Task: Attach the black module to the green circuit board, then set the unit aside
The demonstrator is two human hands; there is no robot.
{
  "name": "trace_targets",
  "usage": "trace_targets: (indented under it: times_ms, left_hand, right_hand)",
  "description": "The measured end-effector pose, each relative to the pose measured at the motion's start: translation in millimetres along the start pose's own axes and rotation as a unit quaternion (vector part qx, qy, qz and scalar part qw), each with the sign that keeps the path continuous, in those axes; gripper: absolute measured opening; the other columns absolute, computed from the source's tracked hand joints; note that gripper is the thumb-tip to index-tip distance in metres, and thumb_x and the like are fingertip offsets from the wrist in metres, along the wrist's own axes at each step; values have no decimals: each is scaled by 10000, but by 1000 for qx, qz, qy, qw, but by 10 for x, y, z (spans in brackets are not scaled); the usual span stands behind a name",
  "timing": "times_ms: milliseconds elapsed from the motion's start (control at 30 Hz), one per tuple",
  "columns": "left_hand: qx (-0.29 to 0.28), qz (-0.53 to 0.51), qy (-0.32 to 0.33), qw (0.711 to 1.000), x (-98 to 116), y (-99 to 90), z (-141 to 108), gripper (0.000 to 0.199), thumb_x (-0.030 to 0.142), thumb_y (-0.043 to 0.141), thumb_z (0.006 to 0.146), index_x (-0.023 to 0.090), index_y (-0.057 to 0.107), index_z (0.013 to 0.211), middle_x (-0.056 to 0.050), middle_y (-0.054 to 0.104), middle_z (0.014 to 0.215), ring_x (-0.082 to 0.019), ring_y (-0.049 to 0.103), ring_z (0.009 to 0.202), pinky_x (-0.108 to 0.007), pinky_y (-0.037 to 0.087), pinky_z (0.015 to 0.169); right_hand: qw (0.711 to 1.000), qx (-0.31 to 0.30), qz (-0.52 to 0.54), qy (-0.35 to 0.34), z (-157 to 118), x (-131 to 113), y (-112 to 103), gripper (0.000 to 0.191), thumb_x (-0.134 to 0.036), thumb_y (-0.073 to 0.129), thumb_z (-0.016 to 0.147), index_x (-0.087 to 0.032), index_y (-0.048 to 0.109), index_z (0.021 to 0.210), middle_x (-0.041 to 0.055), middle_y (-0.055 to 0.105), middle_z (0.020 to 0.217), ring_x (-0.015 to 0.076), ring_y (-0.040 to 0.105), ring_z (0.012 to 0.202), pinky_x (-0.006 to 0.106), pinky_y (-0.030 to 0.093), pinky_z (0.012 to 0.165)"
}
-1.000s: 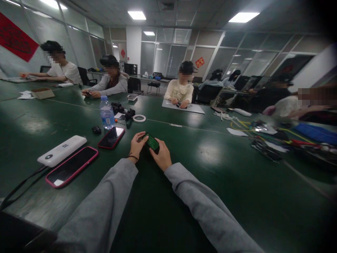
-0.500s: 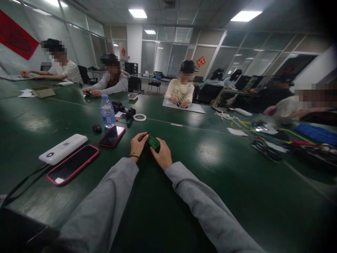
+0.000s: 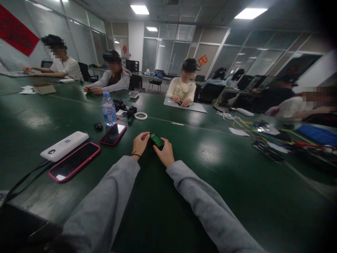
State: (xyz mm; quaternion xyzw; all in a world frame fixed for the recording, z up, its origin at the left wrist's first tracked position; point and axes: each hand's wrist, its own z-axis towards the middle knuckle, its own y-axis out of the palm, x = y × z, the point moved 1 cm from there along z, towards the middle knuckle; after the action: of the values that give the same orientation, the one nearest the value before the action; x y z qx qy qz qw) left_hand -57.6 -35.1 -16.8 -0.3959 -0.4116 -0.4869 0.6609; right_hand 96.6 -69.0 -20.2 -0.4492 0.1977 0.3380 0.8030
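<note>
A small dark device with a lit green face (image 3: 157, 140) is held between my two hands above the green table (image 3: 223, 182). My left hand (image 3: 140, 143) pinches its upper left end between thumb and fingers. Around its lower right end, my right hand (image 3: 165, 151) has its thumb and fingers closed. Whether the green face is a screen or a circuit board I cannot tell for certain. Two phones in red cases, one larger (image 3: 75, 163) and one smaller (image 3: 113, 134), lie to the left of my hands.
A white power bank (image 3: 65, 144), a water bottle (image 3: 108, 109), a tape ring (image 3: 140, 116) and black gear (image 3: 130, 111) are at the left and ahead. Cables (image 3: 267, 149) pile up at the right. Across the table a person (image 3: 181, 89) works over a grey board (image 3: 196, 107).
The device and both hands sit slightly further right in view, and its green face shows a little more. My left fingers have shifted toward its corner. The whole view has moved slightly.
</note>
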Motion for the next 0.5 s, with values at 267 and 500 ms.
trace_targets:
  times_ms: [267,500]
  left_hand:
    - [8,47,30,998,24,-6,-31,224,316,605,763,195,681,936,-69,663,979,-165,622,852,-304,486,809]
    - [42,82,40,995,28,-52,-18,170,327,629,743,184,675,824,-61,670,884,-157,623,794,-290,492,763]
  right_hand:
    - [997,-6,19,-79,-24,-119,-38,444,-202,595,747,-136,459,1165,103,511,1103,227,495,1033,363,418,930]
    - [992,-30,-22,-119,-50,-169,-49,486,-155,576,757,-133,427,1219,115,489,1147,241,485,1061,369,427,931]
